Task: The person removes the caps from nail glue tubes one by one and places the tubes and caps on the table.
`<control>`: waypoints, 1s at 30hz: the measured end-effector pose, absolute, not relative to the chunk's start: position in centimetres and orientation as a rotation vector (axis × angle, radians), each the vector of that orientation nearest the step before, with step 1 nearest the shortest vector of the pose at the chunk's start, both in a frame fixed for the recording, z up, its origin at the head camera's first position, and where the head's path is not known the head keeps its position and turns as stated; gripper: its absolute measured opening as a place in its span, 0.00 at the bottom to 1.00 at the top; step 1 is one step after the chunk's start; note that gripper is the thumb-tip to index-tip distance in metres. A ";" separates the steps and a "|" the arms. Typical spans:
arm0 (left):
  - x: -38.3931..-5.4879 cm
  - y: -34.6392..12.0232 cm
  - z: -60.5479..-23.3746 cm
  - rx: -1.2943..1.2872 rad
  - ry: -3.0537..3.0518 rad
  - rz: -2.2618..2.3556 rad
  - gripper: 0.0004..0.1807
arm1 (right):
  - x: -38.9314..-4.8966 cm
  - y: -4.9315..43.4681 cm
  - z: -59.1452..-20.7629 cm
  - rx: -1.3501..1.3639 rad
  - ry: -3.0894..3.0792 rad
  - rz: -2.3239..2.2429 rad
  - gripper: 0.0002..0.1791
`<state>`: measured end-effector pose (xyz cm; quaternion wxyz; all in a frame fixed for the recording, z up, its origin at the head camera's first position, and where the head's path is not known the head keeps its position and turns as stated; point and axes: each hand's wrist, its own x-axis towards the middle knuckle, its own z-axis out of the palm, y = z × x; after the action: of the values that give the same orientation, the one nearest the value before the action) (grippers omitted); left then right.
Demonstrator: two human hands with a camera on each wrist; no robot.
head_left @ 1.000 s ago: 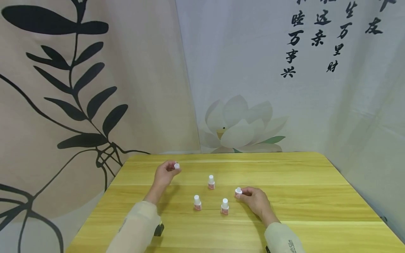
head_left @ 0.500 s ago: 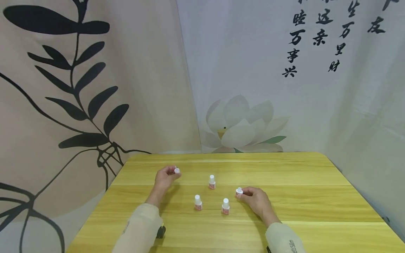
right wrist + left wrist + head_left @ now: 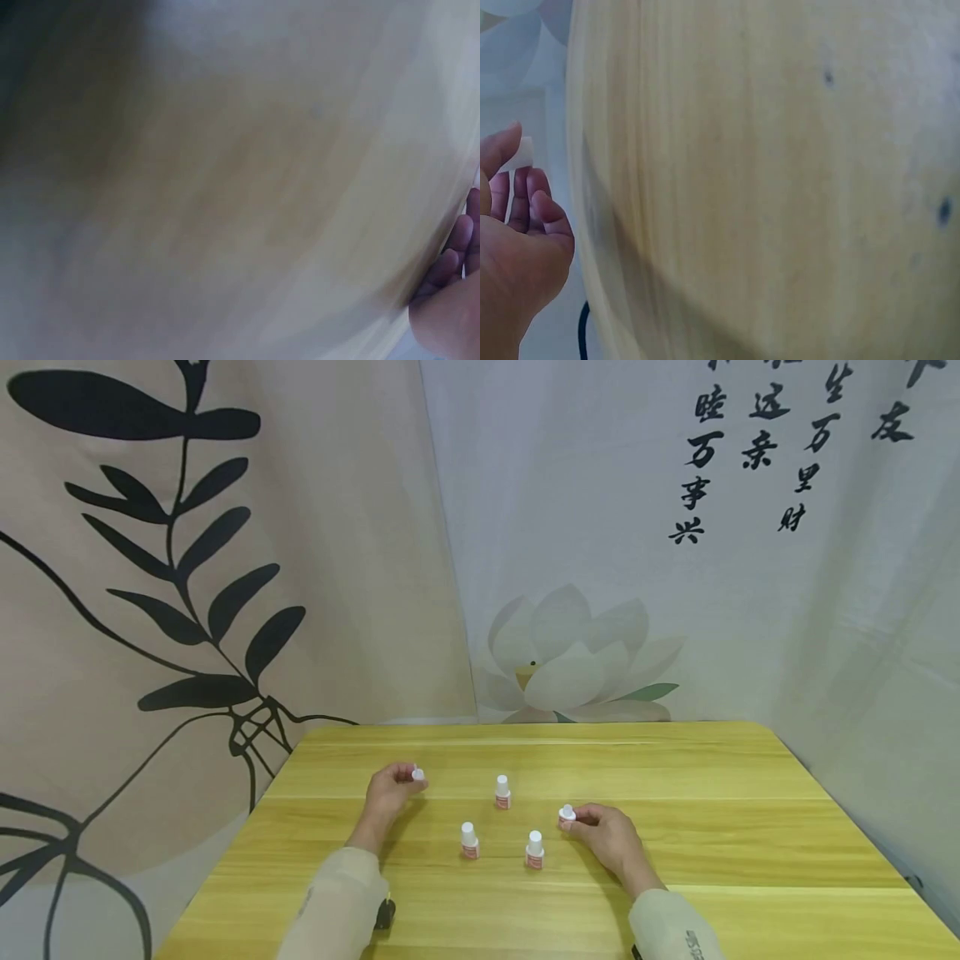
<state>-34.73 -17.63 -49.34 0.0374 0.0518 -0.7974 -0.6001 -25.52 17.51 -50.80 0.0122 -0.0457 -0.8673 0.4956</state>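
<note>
My left hand (image 3: pixel 390 793) is over the table's far left part and pinches a small white cap (image 3: pixel 418 775) with a thin tip on top. In the left wrist view, the left hand (image 3: pixel 521 247) has the white cap (image 3: pixel 523 152) between thumb and fingers. At the right, my right hand (image 3: pixel 609 839) grips a small white bottle (image 3: pixel 567 815) by its side; its top looks short and narrow. In the right wrist view only part of the right hand (image 3: pixel 450 292) shows, and the bottle is hidden.
Three small white bottles with red labels stand upright between the hands: a back bottle (image 3: pixel 502 792), a front left bottle (image 3: pixel 469 842) and a front right bottle (image 3: pixel 535 850). The wooden table (image 3: pixel 750 827) ends at a printed curtain (image 3: pixel 360 568) behind it.
My left hand has come down and slightly nearer with the white cap. The right hand and the standing bottles have stayed in place.
</note>
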 end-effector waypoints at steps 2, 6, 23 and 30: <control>-34.8 -17.7 -49.6 0.165 -2.438 -1.862 0.13 | -25.5 17.5 -50.8 -0.143 -2.700 1.549 0.09; -34.9 -17.8 -50.3 0.158 -2.450 -1.847 0.13 | -25.5 17.5 -50.8 -0.149 -2.695 1.556 0.10; -34.7 -17.6 -51.1 0.157 -2.557 -1.677 0.12 | -25.5 17.4 -50.7 -0.150 -2.706 1.540 0.10; -34.6 -17.6 -51.2 0.113 -2.621 -1.604 0.13 | -25.5 17.4 -50.6 -0.138 -2.713 1.553 0.10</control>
<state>-34.61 -17.61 -51.21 0.0335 0.0369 -0.8519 -0.5213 -25.49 17.40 -50.64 0.0062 -0.0441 -0.8671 0.4962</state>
